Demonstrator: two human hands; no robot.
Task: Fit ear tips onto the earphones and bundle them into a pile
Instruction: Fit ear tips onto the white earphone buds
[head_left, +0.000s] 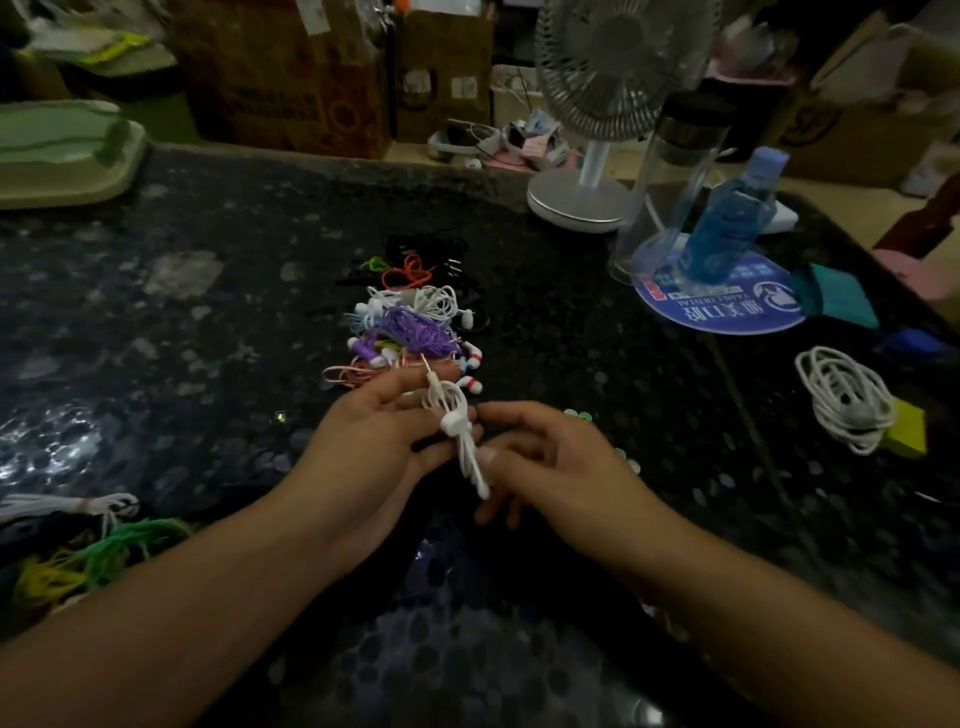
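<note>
1. Both hands meet over the middle of the dark speckled desk (208, 322), just on the near side of the pile of earphones (415, 325).
2. The left hand (374, 441) has its fingers clamped on a white earphone bundle (457, 431); the cord is wound into loops with a knot-like wrap round its middle, and the plug sticks up past the forefinger.
3. The right hand (545, 457) touches the same bundle from the other side, its forefinger and thumb closed on the lower end of the cord.
4. The pile holds purple, white, pink, orange and black cords tangled together, with white earbuds poking out at the edges.
5. Another white coiled cord (844, 397) lies well apart on the right, resting partly on a yellow block (909, 428).
6. Loose green and yellow cords (98, 556) lie at the near left edge.
7. At the back right stand a white fan (597, 104), a clear flask (670, 182) and a blue bottle (732, 218) on a round blue mat (727, 312).
</note>
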